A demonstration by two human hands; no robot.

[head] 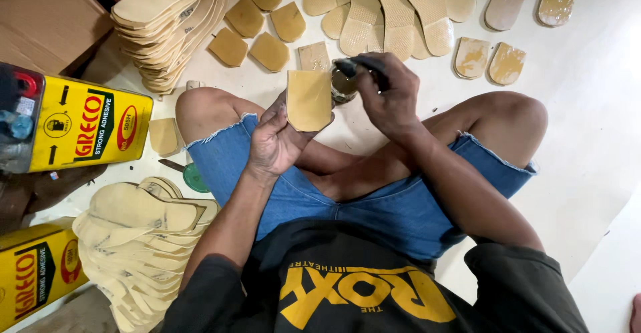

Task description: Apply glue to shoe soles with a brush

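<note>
My left hand (275, 139) holds a tan heel-shaped sole piece (309, 100) upright over my lap. Just right of it, my right hand (389, 96) grips a dark brush (364, 64) whose tip is at a small round glue pot (343, 85) on the floor between my knees. The pot is partly hidden behind the piece and my fingers. I sit cross-legged in blue denim shorts.
Yellow adhesive tins lie at left (87, 131) and lower left (33, 276). Stacks of pale insoles stand at upper left (170, 23) and lower left (137, 239). Several tan heel pieces (270, 51) and long soles (394, 13) are spread ahead. A cardboard box (43, 16) is far left.
</note>
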